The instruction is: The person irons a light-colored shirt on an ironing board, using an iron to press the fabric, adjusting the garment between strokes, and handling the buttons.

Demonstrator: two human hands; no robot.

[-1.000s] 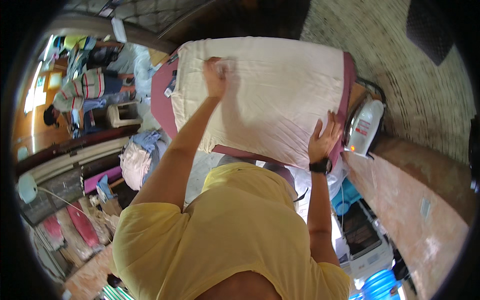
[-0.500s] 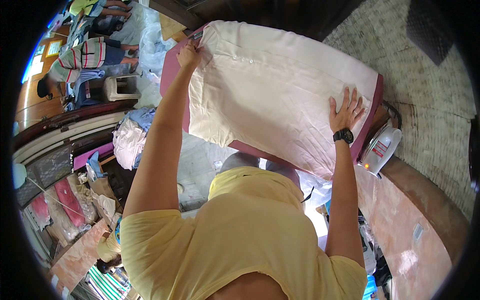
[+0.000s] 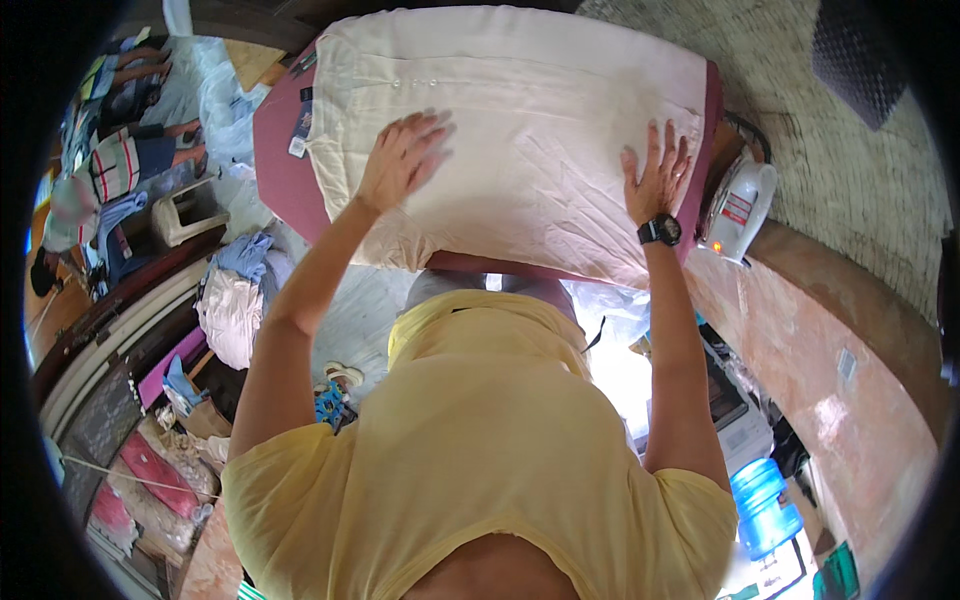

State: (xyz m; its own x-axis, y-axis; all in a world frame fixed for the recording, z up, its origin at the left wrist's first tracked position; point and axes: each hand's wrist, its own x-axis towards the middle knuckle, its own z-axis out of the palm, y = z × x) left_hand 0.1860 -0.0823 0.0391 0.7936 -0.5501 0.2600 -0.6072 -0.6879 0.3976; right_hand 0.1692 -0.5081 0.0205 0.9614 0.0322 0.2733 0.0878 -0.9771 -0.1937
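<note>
A cream buttoned shirt lies spread over a maroon-covered ironing board, some creases in its near right part. Dark tags stick out at its left end. My left hand is over the left middle of the shirt, fingers stretched and slightly smeared by motion; whether it touches the cloth I cannot tell. On the shirt's right end my right hand, with a black watch on its wrist, lies flat with fingers spread. Neither hand holds anything.
A white iron with a lit orange lamp stands just off the board's right end. Piled clothes lie to the left, near a plastic stool. Other people are at the far left. A blue water jug is at lower right.
My left hand has let go of the shirt's far left corner and moved right and nearer, its fingers now stretched out. The tags have come into sight. My right hand still rests on the right end.
</note>
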